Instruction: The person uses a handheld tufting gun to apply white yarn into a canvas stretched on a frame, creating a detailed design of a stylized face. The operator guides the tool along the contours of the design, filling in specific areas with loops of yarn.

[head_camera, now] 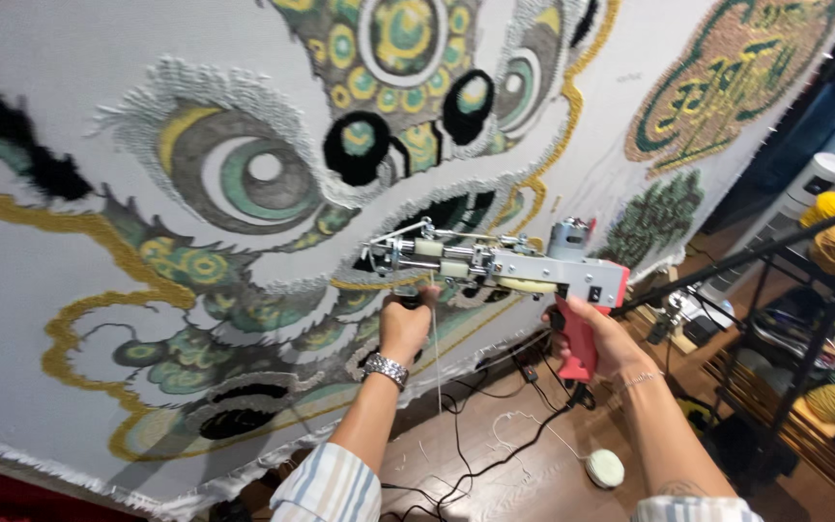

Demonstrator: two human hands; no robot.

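Note:
I hold a tufting gun (504, 266) with a grey metal body and red grip against a big stretched cloth (70, 261) tufted with a lion-like face in green, yellow, black and white. My right hand (596, 333) is wrapped around the red rear grip. My left hand (406, 324), with a metal watch on its wrist, grips the front handle under the gun's nose. A thin pale yarn (437, 358) hangs down beside my left wrist. The needle end points left at the cloth near the dark mouth area.
A black metal rack (804, 319) with yarn cones in yellow and green stands at the right. Black cables (495, 445) and a small white round object (605, 468) lie on the wooden floor. A second round tufted design (727, 77) fills the cloth's upper right.

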